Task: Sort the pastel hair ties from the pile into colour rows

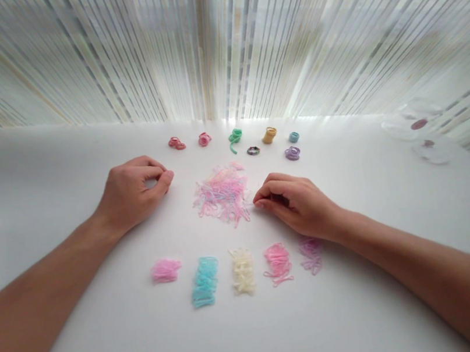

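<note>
Pastel bundles [243, 273] — five, mixed heap [222, 194] — one

Pink-and-lilac pile [222, 192], turquoise bundle [205, 281], cream bundle [243, 273], green coil [235, 135], white table [154, 341], striped curtain [180, 49]

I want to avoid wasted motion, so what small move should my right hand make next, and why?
With your right hand, perhaps pinch one strand from the right edge of the mixed pink-and-blue heap of thin, plastic-looking strands. Its fingertips are beside that edge, and five smaller thin-strand piles, each mostly one colour, lie nearer you. Whether it already holds one is unclear.
</note>
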Tool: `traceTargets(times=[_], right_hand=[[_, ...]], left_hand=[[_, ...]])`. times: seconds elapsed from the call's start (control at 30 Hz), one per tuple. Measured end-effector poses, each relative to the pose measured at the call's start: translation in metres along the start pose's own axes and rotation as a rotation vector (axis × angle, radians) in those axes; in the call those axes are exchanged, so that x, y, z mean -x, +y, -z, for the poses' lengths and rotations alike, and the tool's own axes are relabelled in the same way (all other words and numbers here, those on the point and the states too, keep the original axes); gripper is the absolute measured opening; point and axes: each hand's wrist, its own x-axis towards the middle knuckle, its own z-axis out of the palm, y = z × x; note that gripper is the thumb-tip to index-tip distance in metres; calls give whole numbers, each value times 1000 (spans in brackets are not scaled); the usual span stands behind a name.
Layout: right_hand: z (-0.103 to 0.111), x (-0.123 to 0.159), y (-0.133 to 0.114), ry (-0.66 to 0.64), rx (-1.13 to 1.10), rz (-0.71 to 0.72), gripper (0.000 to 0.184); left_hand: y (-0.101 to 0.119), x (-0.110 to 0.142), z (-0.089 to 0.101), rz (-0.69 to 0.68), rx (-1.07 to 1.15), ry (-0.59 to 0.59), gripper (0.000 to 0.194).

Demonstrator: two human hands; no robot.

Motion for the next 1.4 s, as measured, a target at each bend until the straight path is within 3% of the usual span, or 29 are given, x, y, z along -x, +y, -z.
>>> traceTargets(times=[0.73, 1.13, 1.4], right_hand=[[3, 0, 1, -88, 101, -14, 20], [6, 2, -4, 70, 105, 9, 20], [5, 3, 0, 167, 180, 181, 14]], left_hand=[[0, 1, 0, -13, 22, 7, 40], [0, 1, -1, -39, 19, 22, 42], [-2, 0, -2, -46, 19, 26, 42]])
